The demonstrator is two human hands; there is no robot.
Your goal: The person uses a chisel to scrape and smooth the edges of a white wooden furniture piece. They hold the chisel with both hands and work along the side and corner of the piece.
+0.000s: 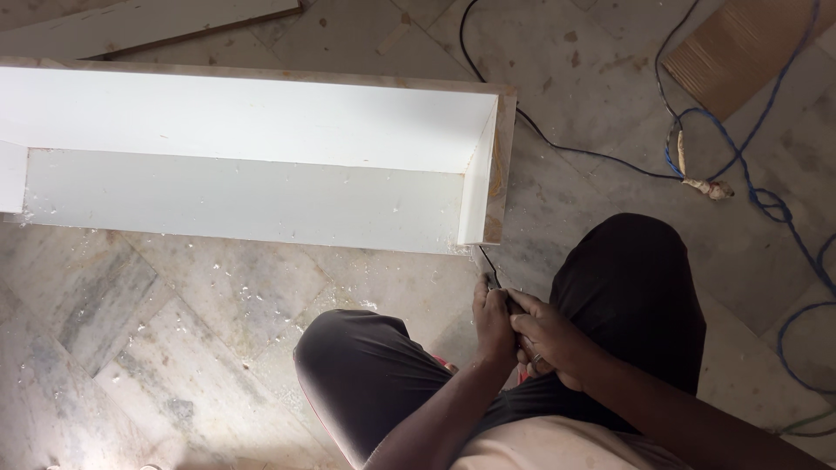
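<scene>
The person is squatting on the floor (174, 313), knees apart, both forearms reaching forward and down between them. The left hand (493, 320) and right hand (549, 341) are meeting just in front of the body, pressed against each other. Both are curling closed around a small dark item that is too hidden to identify; the left fingers (488, 292) are pinching at the near end of a black cable (557, 144), which is emerging from the hands beside the corner of the cabinet. The right hand is lying slightly over the left, knuckles up, wrist bent inward.

The black cable is running from the hands up along the right end of the white cabinet (261, 148), then curving away across the floor toward the top edge of the view. The cabinet is lying on its side, open face up, just ahead of the hands. White chips are lying scattered on the floor beside it.

A blue cable (766, 200) is looping well to the right, near a cardboard sheet (740, 52). A white board (148, 22) is lying behind the cabinet.
</scene>
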